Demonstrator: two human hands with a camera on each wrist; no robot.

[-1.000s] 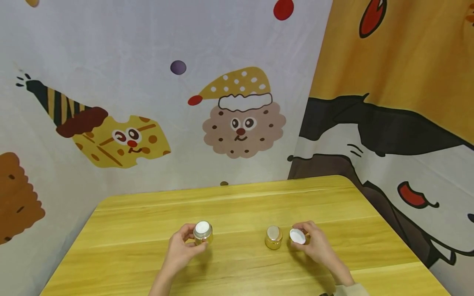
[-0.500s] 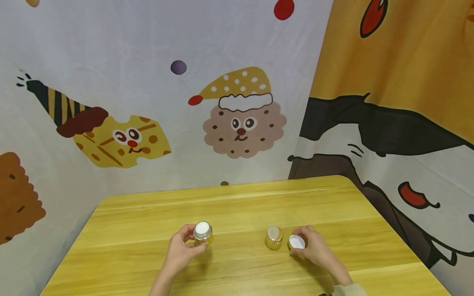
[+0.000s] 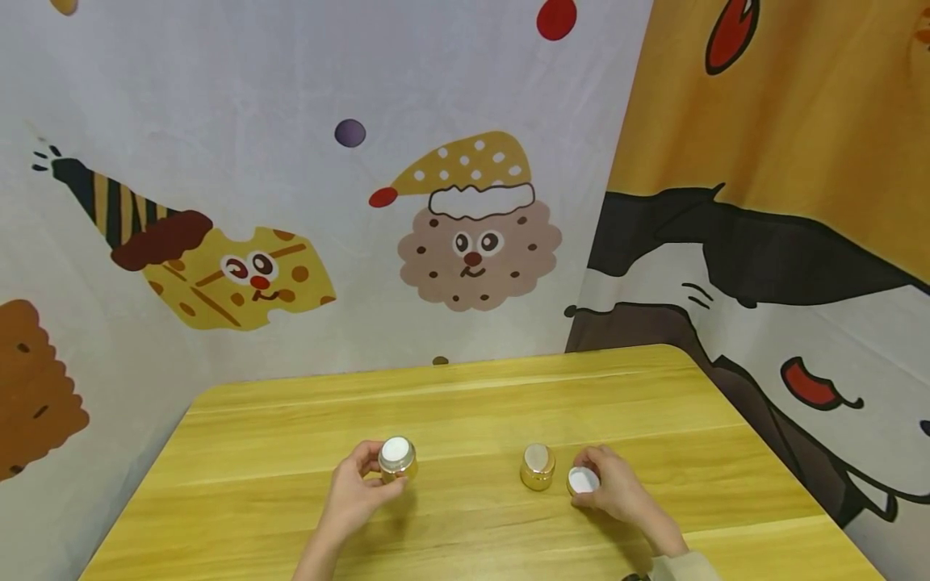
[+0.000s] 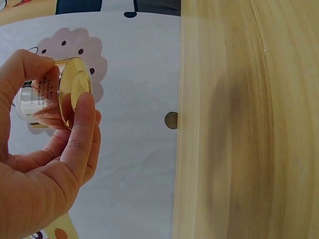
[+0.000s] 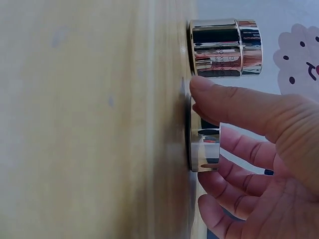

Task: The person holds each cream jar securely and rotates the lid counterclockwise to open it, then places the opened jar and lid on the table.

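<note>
Table edge [image 3: 450,373] beyond open jar [image 3: 397,461] and lid [image 3: 584,482]

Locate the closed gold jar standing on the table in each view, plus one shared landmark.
Head: closed gold jar, right of centre, low, just left of the right hand.
Left wrist: not in it; the left hand holds another jar.
Right wrist: closed gold jar near the top, above the right hand.
Shared landmark: the pink cookie figure, mid-picture in head, upper left in left wrist, at the right edge in right wrist.

Wears a pale beige sleeve [image 3: 684,568] at five o'clock in the head view, beside a small dark piece [image 3: 635,578].
</note>
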